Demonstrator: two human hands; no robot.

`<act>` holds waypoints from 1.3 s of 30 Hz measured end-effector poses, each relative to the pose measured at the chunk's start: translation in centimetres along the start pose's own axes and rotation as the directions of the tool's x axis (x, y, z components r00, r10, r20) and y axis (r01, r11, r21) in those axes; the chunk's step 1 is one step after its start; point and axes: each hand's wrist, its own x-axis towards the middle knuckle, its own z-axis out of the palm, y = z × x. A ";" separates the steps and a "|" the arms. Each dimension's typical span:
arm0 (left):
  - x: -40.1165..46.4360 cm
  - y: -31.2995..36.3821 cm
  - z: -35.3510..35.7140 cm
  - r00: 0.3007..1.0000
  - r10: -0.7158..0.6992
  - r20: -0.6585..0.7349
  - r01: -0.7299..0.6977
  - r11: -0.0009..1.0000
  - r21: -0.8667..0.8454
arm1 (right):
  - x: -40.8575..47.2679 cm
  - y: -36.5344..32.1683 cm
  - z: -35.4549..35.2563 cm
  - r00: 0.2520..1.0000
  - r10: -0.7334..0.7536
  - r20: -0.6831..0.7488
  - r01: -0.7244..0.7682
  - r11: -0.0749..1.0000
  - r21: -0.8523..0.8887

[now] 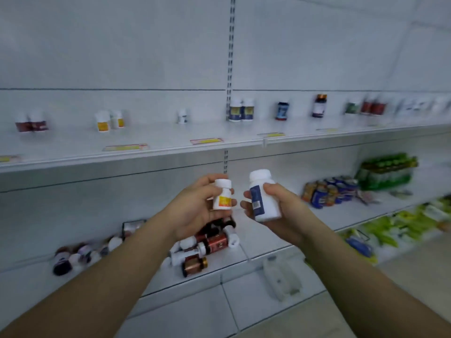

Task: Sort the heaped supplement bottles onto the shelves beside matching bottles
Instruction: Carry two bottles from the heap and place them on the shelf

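Left hand (195, 211) grips yellow-label bottle (222, 195), right hand (280, 208) grips blue-label bottle (263, 196), both above the heap (207, 245); carrying step; next, seat each beside upper-shelf (170, 147) matches (108, 120).

The left hand (195, 206) grips a small white bottle with a yellow label (222, 195); the right hand (280, 211) holds a larger white bottle with a blue label (263, 196), tilted toward eleven o'clock. At six o'clock from the hands a heap of bottles (207, 242) lies on the lower shelf (244, 284); at twelve o'clock, spaced bottles stand on the upper shelf (170, 140), a matching yellow-labelled pair (108, 120) at ten o'clock.
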 end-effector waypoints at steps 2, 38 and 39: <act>2.0 -1.0 5.6 0.998 0.020 0.059 -0.021 0.999 0.024 | -2.2 -3.4 -4.3 0.997 -0.055 -0.054 0.053 0.998 -0.025; 4.4 11.2 0.2 0.730 0.440 -0.523 -0.040 0.791 0.610 | 17.2 -10.4 8.2 0.869 -0.097 0.486 0.268 0.917 -0.296; 3.4 11.9 -1.2 0.705 0.459 -0.540 -0.018 0.773 0.634 | 17.6 -9.7 9.8 0.861 -0.102 0.499 0.287 0.906 -0.311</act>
